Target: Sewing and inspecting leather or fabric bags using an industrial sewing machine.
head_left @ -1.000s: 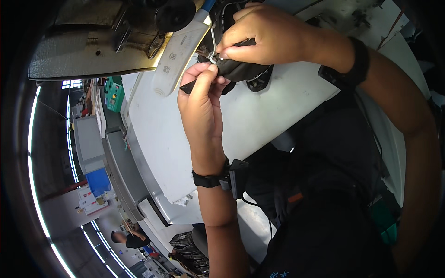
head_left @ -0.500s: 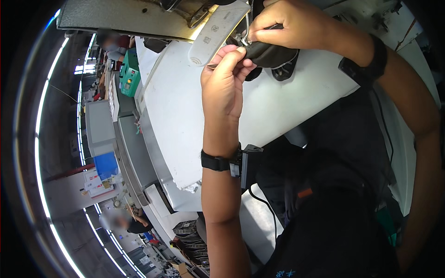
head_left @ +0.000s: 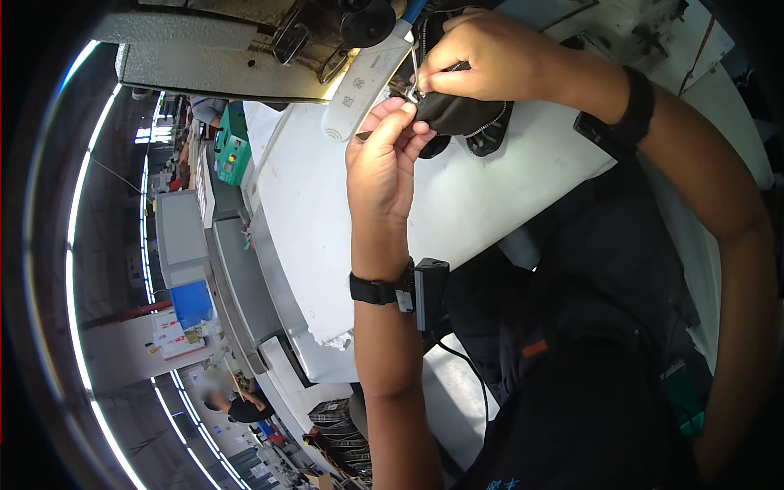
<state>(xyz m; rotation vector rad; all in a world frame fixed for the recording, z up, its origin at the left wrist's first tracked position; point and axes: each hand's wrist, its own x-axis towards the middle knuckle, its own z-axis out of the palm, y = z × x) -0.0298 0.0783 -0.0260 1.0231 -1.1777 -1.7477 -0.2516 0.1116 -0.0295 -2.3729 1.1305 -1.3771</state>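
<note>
A black fabric piece with zippers [head_left: 461, 116] lies bunched beneath the head of a sewing machine [head_left: 196, 53]. My left hand [head_left: 384, 159] is closed, its thumb and fingertips pinching the fabric's near-left edge beside the metal presser foot [head_left: 412, 91]. From the right, my right hand [head_left: 490, 64] comes over the same piece. Its thumb and forefinger are pressed together on the fabric right beside the foot. The fingers hide the exact spot they grip. A pale panel [head_left: 363, 88] on the machine head slants just left of the fingertips, lit along its edge.
The white work table [head_left: 490, 196] spreads below and left of my hands. A green box [head_left: 233, 145] and a blue bin [head_left: 192, 304] stand off to the left. A person [head_left: 245, 404] is at work at the lower left. Black bands with small devices circle both my wrists.
The view has shifted, so the machine shows more and my hands appear slightly farther left. Both hands keep their pinch at the presser foot, with little visible movement of the fabric.
</note>
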